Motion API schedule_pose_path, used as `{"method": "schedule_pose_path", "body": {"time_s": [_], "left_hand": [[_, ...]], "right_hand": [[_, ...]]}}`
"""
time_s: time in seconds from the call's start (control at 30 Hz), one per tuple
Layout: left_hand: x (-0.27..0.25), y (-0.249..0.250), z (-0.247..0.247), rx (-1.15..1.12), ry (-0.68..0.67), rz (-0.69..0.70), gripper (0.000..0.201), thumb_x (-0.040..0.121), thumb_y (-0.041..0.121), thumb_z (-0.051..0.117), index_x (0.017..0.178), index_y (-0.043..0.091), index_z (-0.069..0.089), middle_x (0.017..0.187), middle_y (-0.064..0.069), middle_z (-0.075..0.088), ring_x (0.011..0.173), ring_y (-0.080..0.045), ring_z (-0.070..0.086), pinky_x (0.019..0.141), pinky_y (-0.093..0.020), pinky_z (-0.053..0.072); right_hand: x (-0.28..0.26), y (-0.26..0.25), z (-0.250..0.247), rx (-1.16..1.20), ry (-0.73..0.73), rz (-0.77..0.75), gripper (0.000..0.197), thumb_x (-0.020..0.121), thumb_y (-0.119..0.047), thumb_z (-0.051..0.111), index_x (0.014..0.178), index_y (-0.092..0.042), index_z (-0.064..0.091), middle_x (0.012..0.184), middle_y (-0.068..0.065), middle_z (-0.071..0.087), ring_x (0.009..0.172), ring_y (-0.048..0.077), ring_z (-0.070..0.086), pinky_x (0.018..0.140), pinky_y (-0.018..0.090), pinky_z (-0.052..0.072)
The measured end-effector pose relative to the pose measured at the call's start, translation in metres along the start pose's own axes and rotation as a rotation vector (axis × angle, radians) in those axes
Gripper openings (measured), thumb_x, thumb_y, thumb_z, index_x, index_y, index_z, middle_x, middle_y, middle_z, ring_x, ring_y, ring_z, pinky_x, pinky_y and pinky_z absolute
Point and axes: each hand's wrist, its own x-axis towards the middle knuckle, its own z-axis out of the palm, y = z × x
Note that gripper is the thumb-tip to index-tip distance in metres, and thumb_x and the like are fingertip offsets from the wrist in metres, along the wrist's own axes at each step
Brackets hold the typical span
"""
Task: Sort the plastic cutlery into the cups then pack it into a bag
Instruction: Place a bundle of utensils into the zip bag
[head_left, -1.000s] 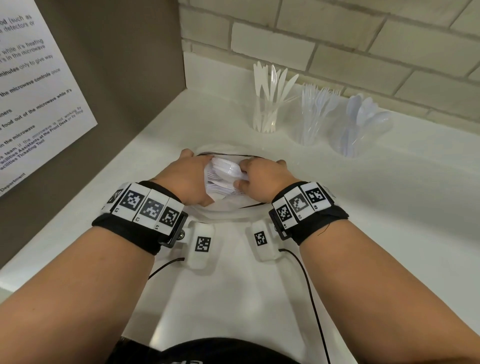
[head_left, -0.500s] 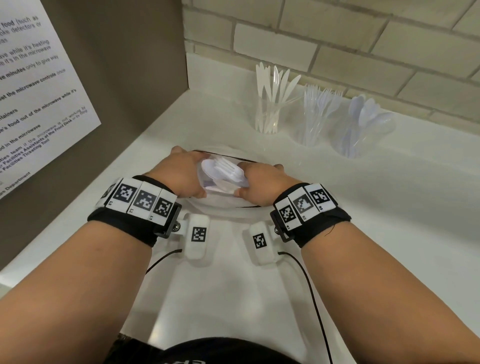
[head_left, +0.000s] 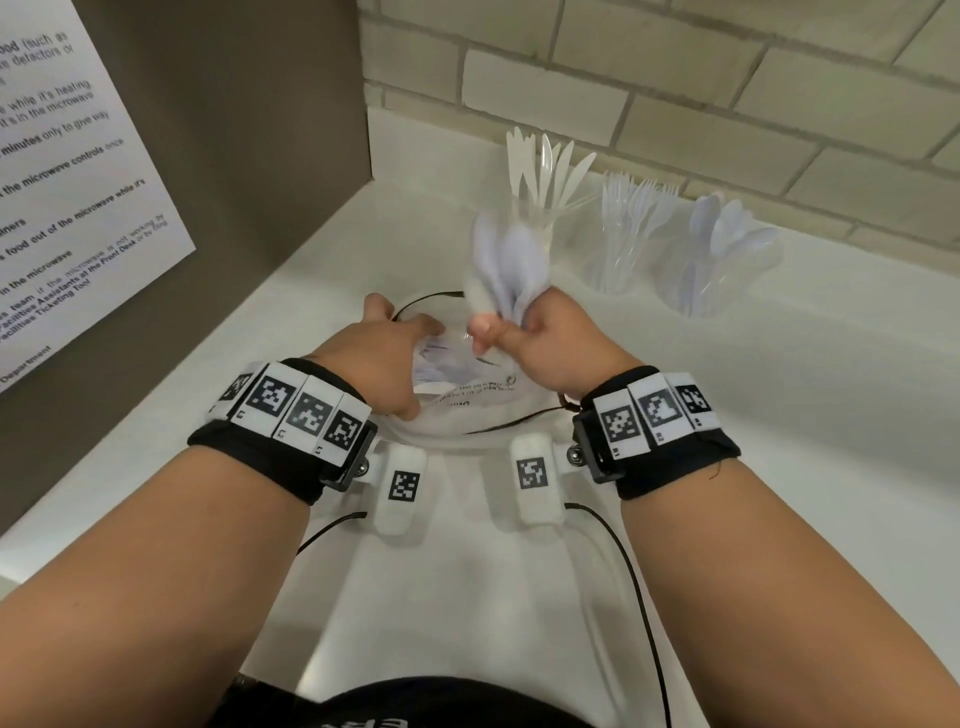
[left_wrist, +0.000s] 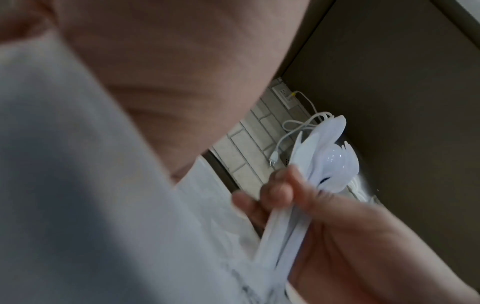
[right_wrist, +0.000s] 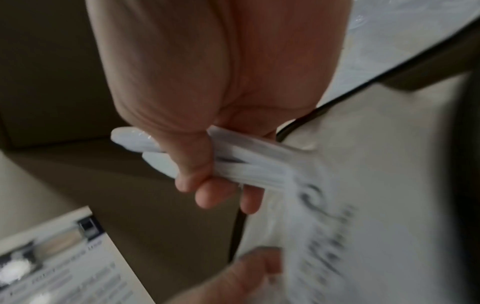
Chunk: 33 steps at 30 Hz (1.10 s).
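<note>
My right hand (head_left: 501, 332) grips a bunch of white plastic spoons (head_left: 506, 265) by their handles, bowls pointing up, just above the mouth of a clear plastic bag (head_left: 467, 405) that lies on the counter. The lower handle ends still reach into the bag. My left hand (head_left: 397, 338) holds the bag's left rim, thumb outside and fingers inside. More white cutlery shows through the bag. In the left wrist view the spoons (left_wrist: 330, 156) fan out above my right hand (left_wrist: 293, 195). The right wrist view shows the handles (right_wrist: 259, 162) clamped between thumb and fingers.
Three clear cups stand at the back by the brick wall: knives (head_left: 540, 208), forks (head_left: 623, 254), spoons (head_left: 711, 270). A brown panel with a printed notice (head_left: 78, 182) closes off the left. The white counter (head_left: 779, 415) runs on to the right.
My right hand has risen from the bag's mouth with the bunch of spoons, turning them upright. My left hand stays at the bag's rim.
</note>
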Motion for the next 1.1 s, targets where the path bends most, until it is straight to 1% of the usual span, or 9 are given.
{"method": "schedule_pose_path", "body": {"time_s": [0.1,0.27,0.33,0.4,0.5,0.6,0.67,0.97,1.1], "left_hand": [[-0.002,0.010,-0.002,0.106,-0.015,-0.008,0.096,0.061,0.018,0.078,0.141,0.036,0.030,0.127,-0.005,0.022,0.077,-0.025,0.057,0.071,-0.031,0.051],[-0.015,0.016,-0.017,0.157,0.066,0.071,0.058,0.066,0.037,0.075,0.116,0.050,0.048,0.150,0.001,0.006,0.116,-0.032,0.049,0.099,-0.042,0.039],[-0.023,0.019,-0.030,-0.110,0.330,0.221,0.029,0.074,0.042,0.072,0.099,0.046,0.057,0.151,0.001,0.016,0.127,-0.027,0.043,0.109,-0.042,0.029],[-0.028,0.027,-0.040,-0.606,0.536,0.348,0.016,0.085,0.035,0.065,0.100,0.037,0.061,0.142,0.003,0.036,0.126,-0.012,0.045,0.107,-0.026,0.033],[-0.028,0.043,-0.046,-1.527,0.171,0.284,0.037,0.097,0.041,0.045,0.123,0.016,0.055,0.124,-0.004,0.055,0.115,-0.019,0.057,0.094,-0.030,0.047],[-0.024,0.049,-0.045,-1.838,-0.410,0.018,0.071,0.096,0.056,0.028,0.128,-0.004,0.048,0.125,-0.027,0.056,0.113,-0.037,0.059,0.089,-0.046,0.054],[-0.022,0.049,-0.044,-1.962,-0.584,-0.025,0.079,0.096,0.058,0.025,0.129,-0.011,0.045,0.129,-0.034,0.053,0.119,-0.042,0.055,0.093,-0.052,0.047],[-0.023,0.052,-0.042,-2.109,-0.523,-0.011,0.061,0.101,0.046,0.027,0.130,-0.003,0.049,0.127,-0.021,0.060,0.120,-0.033,0.057,0.103,-0.048,0.043],[-0.021,0.049,-0.041,-2.106,-0.535,0.072,0.056,0.099,0.051,0.029,0.139,0.016,0.047,0.136,-0.004,0.055,0.128,-0.026,0.051,0.110,-0.047,0.036]], "right_hand": [[-0.001,-0.011,-0.012,0.291,0.192,-0.063,0.035,0.096,-0.030,0.057,0.067,-0.015,0.069,0.079,0.008,0.075,0.087,0.034,0.069,0.097,0.034,0.049],[0.001,-0.035,-0.038,0.801,0.300,-0.176,0.021,0.098,-0.008,0.050,0.079,-0.005,0.058,0.066,0.003,0.057,0.061,0.016,0.056,0.072,0.034,0.052],[0.004,-0.041,-0.044,0.851,0.319,-0.187,0.017,0.098,-0.008,0.050,0.083,-0.004,0.057,0.067,0.003,0.056,0.059,0.016,0.054,0.066,0.033,0.051],[0.005,-0.049,-0.047,0.868,0.338,-0.215,0.014,0.098,-0.009,0.051,0.086,-0.004,0.056,0.067,0.002,0.057,0.058,0.015,0.055,0.063,0.031,0.050],[0.008,-0.063,-0.048,0.896,0.336,-0.279,0.016,0.098,-0.010,0.051,0.084,-0.003,0.056,0.067,0.002,0.058,0.059,0.016,0.056,0.062,0.032,0.049],[0.009,-0.072,-0.041,0.899,0.314,-0.279,0.014,0.098,-0.009,0.051,0.086,-0.003,0.056,0.069,0.003,0.059,0.060,0.016,0.057,0.063,0.031,0.050],[0.009,-0.071,-0.033,0.896,0.307,-0.243,0.011,0.095,-0.008,0.055,0.086,-0.003,0.059,0.069,0.003,0.062,0.062,0.016,0.060,0.067,0.032,0.053],[0.003,-0.060,-0.005,0.853,0.286,-0.117,0.020,0.080,0.004,0.071,0.080,-0.013,0.062,0.067,0.007,0.061,0.061,0.020,0.060,0.062,0.031,0.053],[0.006,-0.057,0.003,0.833,0.300,-0.083,0.016,0.080,0.000,0.072,0.078,-0.012,0.061,0.063,0.004,0.060,0.053,0.017,0.056,0.059,0.031,0.051]]}}
